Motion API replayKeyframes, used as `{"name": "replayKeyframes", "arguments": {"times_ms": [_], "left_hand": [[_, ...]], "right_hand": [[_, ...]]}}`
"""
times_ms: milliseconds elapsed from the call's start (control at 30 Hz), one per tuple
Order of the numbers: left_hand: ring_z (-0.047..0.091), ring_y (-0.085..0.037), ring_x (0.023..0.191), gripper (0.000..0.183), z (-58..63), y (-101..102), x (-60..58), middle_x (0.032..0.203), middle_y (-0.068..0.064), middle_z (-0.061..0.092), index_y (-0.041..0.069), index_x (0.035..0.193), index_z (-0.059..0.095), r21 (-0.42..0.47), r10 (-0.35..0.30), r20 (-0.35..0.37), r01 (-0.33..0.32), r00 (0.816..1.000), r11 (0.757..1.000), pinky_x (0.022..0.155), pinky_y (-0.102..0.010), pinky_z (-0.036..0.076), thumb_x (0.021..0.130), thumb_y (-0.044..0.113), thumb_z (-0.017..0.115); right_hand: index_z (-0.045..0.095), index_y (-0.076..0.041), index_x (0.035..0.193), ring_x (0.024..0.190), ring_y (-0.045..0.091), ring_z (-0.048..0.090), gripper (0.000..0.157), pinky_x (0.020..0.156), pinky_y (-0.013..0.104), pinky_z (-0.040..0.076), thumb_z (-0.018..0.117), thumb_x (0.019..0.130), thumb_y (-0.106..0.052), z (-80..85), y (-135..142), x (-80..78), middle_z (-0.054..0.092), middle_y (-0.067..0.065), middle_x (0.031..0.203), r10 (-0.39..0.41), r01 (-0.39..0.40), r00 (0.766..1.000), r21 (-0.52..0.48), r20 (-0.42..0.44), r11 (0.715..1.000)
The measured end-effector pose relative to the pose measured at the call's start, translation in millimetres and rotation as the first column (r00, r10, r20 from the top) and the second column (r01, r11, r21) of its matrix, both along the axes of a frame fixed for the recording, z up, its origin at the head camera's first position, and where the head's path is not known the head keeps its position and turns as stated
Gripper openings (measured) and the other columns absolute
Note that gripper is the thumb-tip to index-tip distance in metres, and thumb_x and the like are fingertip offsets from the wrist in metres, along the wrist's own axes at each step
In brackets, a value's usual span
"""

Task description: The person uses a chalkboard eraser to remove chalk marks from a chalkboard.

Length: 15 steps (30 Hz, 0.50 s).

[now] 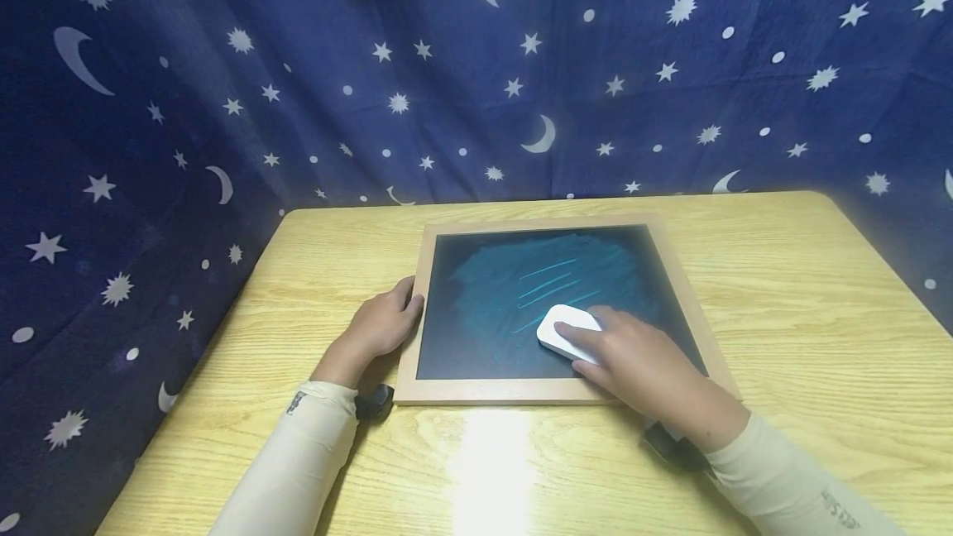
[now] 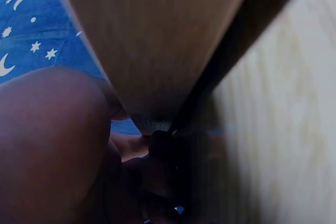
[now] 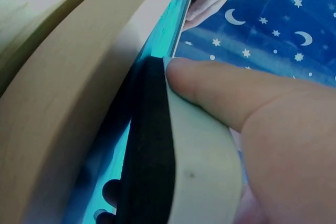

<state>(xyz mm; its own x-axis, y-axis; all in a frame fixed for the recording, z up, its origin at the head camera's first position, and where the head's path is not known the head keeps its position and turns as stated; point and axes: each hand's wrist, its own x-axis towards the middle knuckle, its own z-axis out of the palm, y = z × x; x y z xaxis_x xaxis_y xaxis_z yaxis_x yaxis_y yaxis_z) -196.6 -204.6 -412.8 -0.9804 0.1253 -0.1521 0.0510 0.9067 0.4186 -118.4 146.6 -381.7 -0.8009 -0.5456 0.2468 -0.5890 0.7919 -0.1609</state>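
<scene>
A framed chalkboard [image 1: 514, 391] lies on the table in the head view, its dark surface smeared with pale chalk dust and marked by several blue-green strokes [image 1: 547, 294]. My right hand [image 1: 633, 358] grips a white chalkboard eraser [image 1: 549, 339] on the lower right of the board. In the right wrist view, the eraser's dark felt side [image 3: 149, 145] faces the board and a finger lies along its white back [image 3: 205, 156]. At the board's left edge, my left hand [image 1: 380, 323] holds the wooden frame, thumb against it; the left wrist view is dim around the other fingers.
The board rests on a light wood-grain table [image 1: 819, 313]. A dark blue curtain [image 1: 447, 122] with moons and stars hangs behind the table and along its left side. Dark wrist straps [image 1: 375, 404] sit at both wrists, over cream sleeves [image 1: 298, 453].
</scene>
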Motion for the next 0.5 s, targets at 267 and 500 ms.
{"name": "replayKeyframes", "arguments": {"times_ms": [267,500], "left_hand": [[0.055,-0.042,0.130,0.058,-0.1,-0.4,-0.1,0.147,-0.021,0.053,0.013,0.158,0.029,-0.004,0.002,0.011,-0.002,1.000,1.000,0.105,-0.057,0.043,0.107,0.040,0.031],[0.056,-0.042,0.128,0.058,0.8,-0.2,-1.4,0.146,-0.019,0.054,0.014,0.158,0.030,-0.016,-0.011,0.013,0.012,1.000,1.000,0.103,-0.057,0.045,0.107,0.042,0.032]], "right_hand": [[0.064,-0.025,0.136,0.102,0.033,0.067,0.050,0.081,0.051,0.056,0.075,0.088,-0.029,1.4,5.5,-5.7,0.066,0.017,0.117,-0.016,0.017,0.997,-0.006,0.074,1.000],[0.063,-0.025,0.138,0.106,0.035,0.066,0.050,0.083,0.053,0.055,0.074,0.089,-0.028,3.1,12.1,-11.2,0.065,0.018,0.119,-0.055,0.056,0.993,-0.011,0.101,0.998]]}}
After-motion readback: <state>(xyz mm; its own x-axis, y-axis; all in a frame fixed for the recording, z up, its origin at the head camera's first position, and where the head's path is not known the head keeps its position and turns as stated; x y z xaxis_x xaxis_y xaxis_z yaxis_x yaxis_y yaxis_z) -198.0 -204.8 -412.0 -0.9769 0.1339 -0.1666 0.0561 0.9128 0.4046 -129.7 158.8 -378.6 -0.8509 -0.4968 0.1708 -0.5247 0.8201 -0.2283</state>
